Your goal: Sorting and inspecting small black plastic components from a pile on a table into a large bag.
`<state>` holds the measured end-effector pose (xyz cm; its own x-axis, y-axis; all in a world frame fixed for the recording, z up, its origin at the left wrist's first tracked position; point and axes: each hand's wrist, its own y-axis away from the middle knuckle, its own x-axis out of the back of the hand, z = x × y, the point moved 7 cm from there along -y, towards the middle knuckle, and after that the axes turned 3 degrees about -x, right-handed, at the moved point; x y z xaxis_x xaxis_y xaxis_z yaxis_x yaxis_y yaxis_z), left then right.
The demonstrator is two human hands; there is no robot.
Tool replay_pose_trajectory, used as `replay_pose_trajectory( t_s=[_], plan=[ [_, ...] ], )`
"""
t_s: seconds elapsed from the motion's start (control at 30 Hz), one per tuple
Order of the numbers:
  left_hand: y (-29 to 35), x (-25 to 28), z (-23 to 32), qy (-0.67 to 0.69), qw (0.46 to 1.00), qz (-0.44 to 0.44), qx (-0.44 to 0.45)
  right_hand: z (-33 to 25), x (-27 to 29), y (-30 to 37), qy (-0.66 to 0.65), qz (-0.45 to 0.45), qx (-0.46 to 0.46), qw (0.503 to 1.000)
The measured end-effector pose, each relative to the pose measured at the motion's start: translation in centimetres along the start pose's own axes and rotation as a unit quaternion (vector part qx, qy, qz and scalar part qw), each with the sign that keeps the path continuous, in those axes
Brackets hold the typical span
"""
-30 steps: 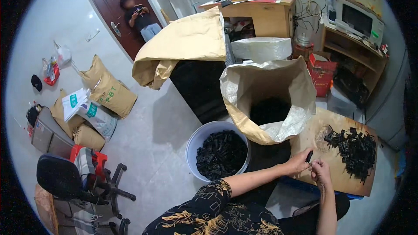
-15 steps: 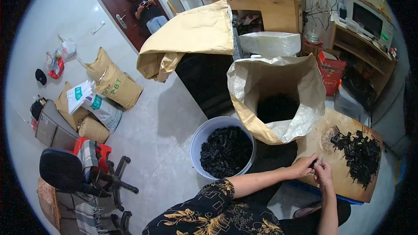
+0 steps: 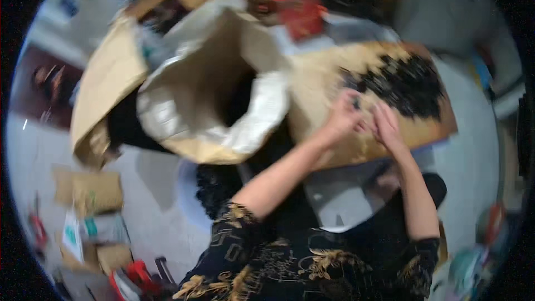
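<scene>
My left hand [image 3: 345,116] and my right hand [image 3: 385,124] are close together over a wooden board [image 3: 315,86], both smeared by motion. Between the thumb and fingers of the left one shows a small black piece [image 3: 356,102]. The right fingers look bent toward the left hand, but blur hides whether they hold anything. Just beyond my hands a pile of black strip-like pieces [image 3: 409,89] covers the board's right part. Left of the board, a large open paper sack [image 3: 267,106] with a pale woven lining has dark contents deep inside.
A white bucket [image 3: 189,198] of black pieces stands left of my legs, partly behind the sack. Another brown paper sack [image 3: 108,83] rises farther left. Packed sacks [image 3: 97,192] lie on the floor at the left. A red bag [image 3: 297,11] stands beyond the board.
The view has swung right and down, so the sack, bucket and doorway appear farther left. My hands, together at the board's near edge before, now lie farther in, closer to the pile.
</scene>
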<state>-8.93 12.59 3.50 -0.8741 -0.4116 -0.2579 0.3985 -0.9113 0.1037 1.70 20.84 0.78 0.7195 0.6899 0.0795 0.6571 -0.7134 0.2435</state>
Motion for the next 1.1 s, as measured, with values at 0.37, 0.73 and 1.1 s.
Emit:
replay_pose_trajectory(
  t_s=[0.37, 0.73, 1.1],
  plan=[
    [-2.6, -2.6, -1.8, 0.036, 0.994, -0.097, 0.015, -2.7, 0.5, 0.2, -0.018, -0.103, 0.085, 0.991],
    [-3.1, -2.7, -2.0, -0.114, 0.990, -0.081, 0.012, -1.4, 0.2, -0.3, 0.046, -0.129, 0.049, 0.989],
    [-3.3, -1.2, -1.2, -0.388, 0.908, 0.014, -0.159, -0.4, -0.9, -2.0, 0.160, -0.013, 0.139, 0.977]
  ],
)
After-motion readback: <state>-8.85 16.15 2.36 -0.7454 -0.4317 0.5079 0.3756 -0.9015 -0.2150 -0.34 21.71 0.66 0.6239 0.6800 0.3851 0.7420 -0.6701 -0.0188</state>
